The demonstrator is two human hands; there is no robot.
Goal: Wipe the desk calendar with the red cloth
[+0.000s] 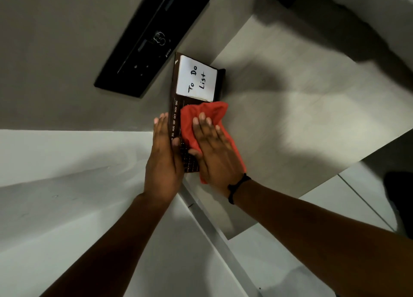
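Note:
A dark brown desk calendar [173, 109] stands on the grey desk [290, 118], with month names along its edge and a white "To Do List" note [196, 79] on its upper part. My left hand [164, 158] grips the calendar's left edge, thumb on its face. My right hand [214, 149] presses the red cloth [205, 111] flat against the calendar's face, fingers spread over the cloth. Much of the lower face is hidden by the cloth and my hands.
A black monitor [152, 37] stands against the wall behind the calendar, close to its left side. The desk's front edge [290, 205] runs diagonally at the lower right. White tiled floor [67, 207] lies below. A black band circles my right wrist.

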